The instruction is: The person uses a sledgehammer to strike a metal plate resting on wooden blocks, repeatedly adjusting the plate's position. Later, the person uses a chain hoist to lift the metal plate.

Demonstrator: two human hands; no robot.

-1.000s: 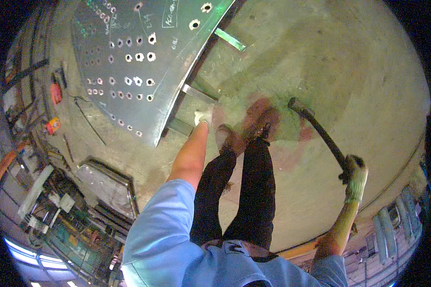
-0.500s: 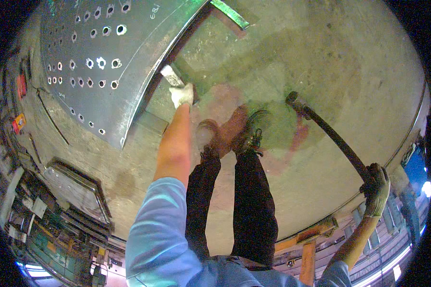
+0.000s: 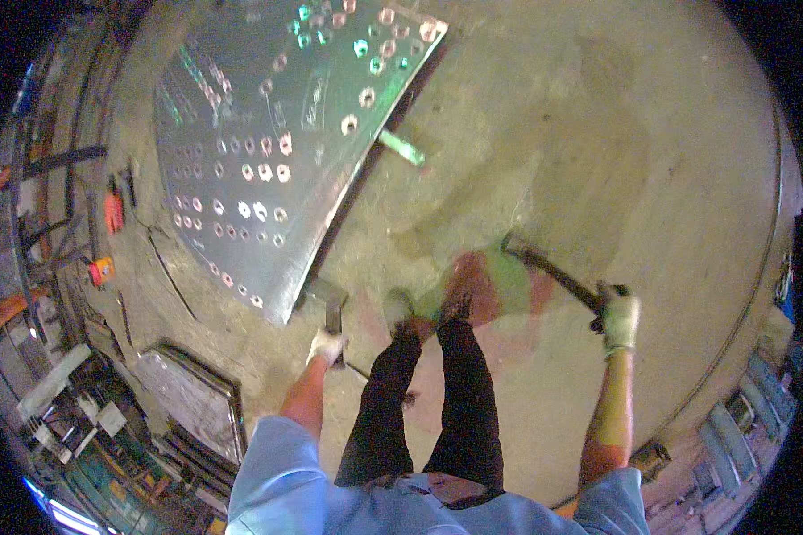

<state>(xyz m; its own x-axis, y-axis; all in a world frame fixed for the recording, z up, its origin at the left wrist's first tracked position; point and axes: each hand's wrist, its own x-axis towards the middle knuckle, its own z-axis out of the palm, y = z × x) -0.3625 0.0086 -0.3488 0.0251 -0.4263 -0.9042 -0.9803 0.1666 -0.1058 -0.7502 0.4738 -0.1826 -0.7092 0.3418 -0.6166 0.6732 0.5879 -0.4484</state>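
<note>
hammer [image 3: 558, 276], just one, gripped in right hand [image 3: 622, 319].

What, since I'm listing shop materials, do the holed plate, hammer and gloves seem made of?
Plate: probably steel; dull grey, bright edge, pale-rimmed holes.
Hammer: head likely metal, dark; its matte, dark handle could be metal or wood.
Gloves: apparently soft fabric; whitish, matte, close-fitting, but blur hides any weave.
</note>
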